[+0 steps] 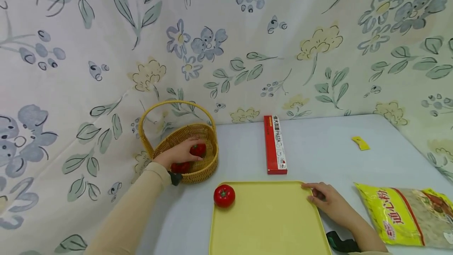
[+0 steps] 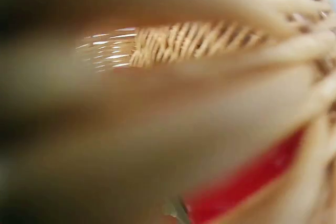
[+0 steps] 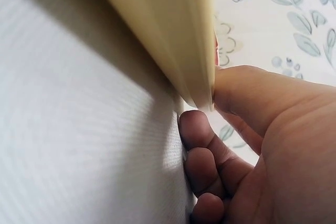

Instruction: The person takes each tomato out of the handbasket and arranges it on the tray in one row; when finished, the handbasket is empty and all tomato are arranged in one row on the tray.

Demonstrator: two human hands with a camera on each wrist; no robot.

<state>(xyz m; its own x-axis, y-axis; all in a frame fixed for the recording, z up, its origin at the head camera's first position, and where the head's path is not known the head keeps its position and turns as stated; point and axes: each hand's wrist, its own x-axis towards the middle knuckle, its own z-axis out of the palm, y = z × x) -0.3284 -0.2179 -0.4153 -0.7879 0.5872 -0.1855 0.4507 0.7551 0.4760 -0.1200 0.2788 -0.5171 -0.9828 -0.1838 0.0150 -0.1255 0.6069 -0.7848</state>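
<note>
Inside the wicker basket [image 1: 207, 173], my left hand [image 1: 180, 153] has its fingers and thumb round a red tomato [image 1: 197, 150]. Another red item [image 1: 180, 167] lies below that hand, partly covered by it. The left wrist view is blurred, with basket weave [image 2: 199, 39] and a patch of red [image 2: 247, 182] showing. A yellow tray [image 1: 269, 215] lies on the table with one tomato [image 1: 224, 196] at its far left corner. My right hand [image 1: 330, 204] grips the tray's far right corner; the right wrist view shows that hand [image 3: 262, 129] at the tray's edge [image 3: 197, 51], fingers bent low.
Behind the tray lies a red and white pasta box [image 1: 276, 145]. A small yellow packet [image 1: 361, 143] is at the back right, and a large yellow noodle bag [image 1: 407, 215] lies right of my right hand. A floral curtain [image 1: 240, 50] hangs behind the table.
</note>
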